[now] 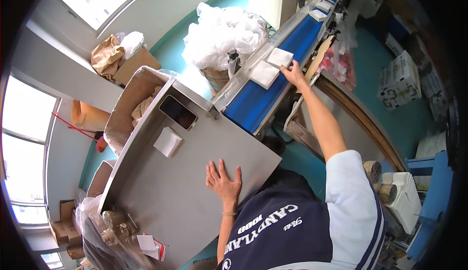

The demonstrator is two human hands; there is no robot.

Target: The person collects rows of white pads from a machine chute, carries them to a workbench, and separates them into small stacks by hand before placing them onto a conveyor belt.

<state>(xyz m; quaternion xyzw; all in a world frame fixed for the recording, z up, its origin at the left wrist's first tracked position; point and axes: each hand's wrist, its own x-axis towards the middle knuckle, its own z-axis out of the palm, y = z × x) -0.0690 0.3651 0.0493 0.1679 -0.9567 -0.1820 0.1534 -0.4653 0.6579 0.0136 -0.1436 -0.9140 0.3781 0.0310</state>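
Note:
My left hand [224,184] lies flat on the grey metal table [195,211], fingers spread, with nothing in it. Over the blue conveyor belt [253,105] my right arm reaches out. The fingers of my right hand [294,74] are closed at the near corner of a square white packet [280,57]. Just beside it on the belt lies another white packet [264,74], close to touching. A single white packet [168,141] rests on the table, next to a dark-screened phone [178,112].
More white packets [318,15] sit farther up the belt. Left of the belt stands a bin heaped with clear plastic bags [224,33]. A lined carton [127,109] adjoins the table's raised left edge. Paper rolls [373,171] and stacked white trays [402,199] are at right.

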